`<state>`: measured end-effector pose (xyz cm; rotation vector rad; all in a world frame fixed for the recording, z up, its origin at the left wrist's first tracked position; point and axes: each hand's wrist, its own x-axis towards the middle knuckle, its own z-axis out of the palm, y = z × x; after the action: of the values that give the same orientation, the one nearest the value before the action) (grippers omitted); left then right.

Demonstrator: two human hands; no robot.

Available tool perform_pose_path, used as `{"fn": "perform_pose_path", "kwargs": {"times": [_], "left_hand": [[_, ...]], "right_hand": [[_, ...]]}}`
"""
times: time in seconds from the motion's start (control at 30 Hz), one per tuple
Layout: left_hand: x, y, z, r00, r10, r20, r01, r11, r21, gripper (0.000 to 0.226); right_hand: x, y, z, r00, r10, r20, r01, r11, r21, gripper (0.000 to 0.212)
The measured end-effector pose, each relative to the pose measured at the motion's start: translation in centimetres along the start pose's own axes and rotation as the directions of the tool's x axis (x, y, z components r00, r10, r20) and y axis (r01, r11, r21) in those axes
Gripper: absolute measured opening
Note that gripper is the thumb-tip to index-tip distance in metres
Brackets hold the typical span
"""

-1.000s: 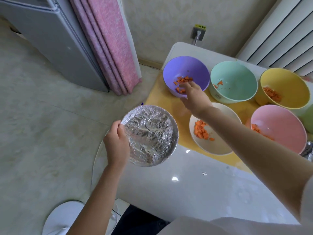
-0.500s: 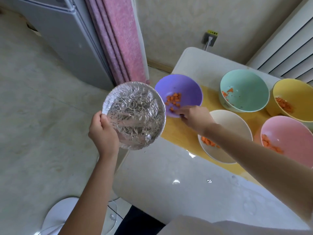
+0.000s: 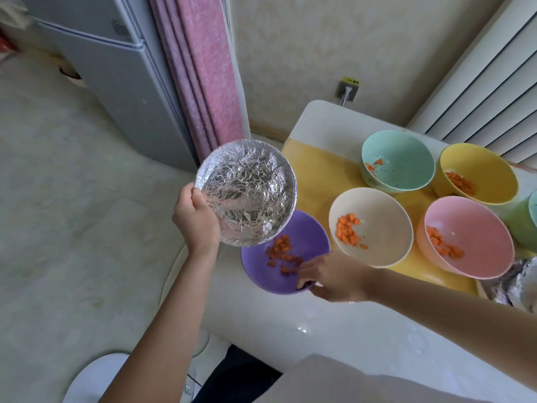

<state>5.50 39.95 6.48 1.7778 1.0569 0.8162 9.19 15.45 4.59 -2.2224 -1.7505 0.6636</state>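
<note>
Head camera: the foil plate (image 3: 247,193) hides the far rim of the purple bowl (image 3: 257,270). Left hand (image 3: 196,219) grips the plate's edge; right hand (image 3: 334,276) pinches the bowl's near rim.

Your foil-lined plate (image 3: 247,193) is covering the rim of the purple bowl (image 3: 257,267) from 10 to 1 o'clock, and the fingers of your left hand (image 3: 196,219) are lying hidden beneath that plate. Your right hand (image 3: 334,276) is blocking the bowl's rim at 4 o'clock. At 3 o'clock the picture's edge is cutting off a green bowl (image 3: 527,225) and some crumpled foil (image 3: 514,283). The yellow label (image 3: 350,81) above the wall socket at 1 o'clock is showing too small to read
</note>
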Motion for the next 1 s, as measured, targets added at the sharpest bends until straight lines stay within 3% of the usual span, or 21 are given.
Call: {"fn": "perform_pose_path", "kwargs": {"times": [0.17,0.23,0.3,0.4,0.5,0.57,0.8,1.0], "left_hand": [[-1.2,0.4,0.7,0.998,0.037,0.053,-0.036,0.999,-0.016,0.024],[-1.3,0.6,1.0,0.997,0.048,0.064,-0.048,0.999,-0.011,0.024],[-1.3,0.7,1.2,0.995,0.064,0.077,-0.063,0.998,-0.009,0.024],[-1.0,1.2,1.8,0.995,0.064,0.081,-0.062,0.998,-0.026,0.026],[-0.7,2.1,3.0,0.994,0.061,0.094,-0.059,0.998,-0.023,0.027],[-0.5,2.6,4.1,0.99,0.079,0.12,-0.077,0.997,-0.021,0.027],[1.7,3.5,8.7,0.949,0.181,0.259,-0.188,0.982,0.002,0.022],[3.4,4.5,11.8,0.789,0.346,0.508,-0.343,0.934,-0.103,0.03]], "right_hand": [[-2.2,-0.9,0.1,0.972,0.077,0.223,-0.103,0.989,0.105,0.025],[-2.5,-0.9,-0.8,0.968,0.163,0.191,-0.194,0.968,0.158,0.022],[-2.5,-0.4,-2.2,0.949,0.313,0.034,-0.312,0.921,0.231,0.024],[-1.6,0.4,-4.6,0.808,0.557,-0.19,-0.364,0.726,0.584,0.04],[-0.1,1.2,-6.8,0.692,0.704,-0.16,-0.268,0.457,0.848,0.032],[0.9,1.7,-7.9,0.677,0.724,-0.137,-0.245,0.396,0.885,0.028],[3.5,5.6,-8.8,0.533,0.829,-0.171,-0.398,0.424,0.813,0.037],[4.3,10.8,-10.1,0.396,0.918,-0.032,-0.351,0.183,0.918,0.031]]}}
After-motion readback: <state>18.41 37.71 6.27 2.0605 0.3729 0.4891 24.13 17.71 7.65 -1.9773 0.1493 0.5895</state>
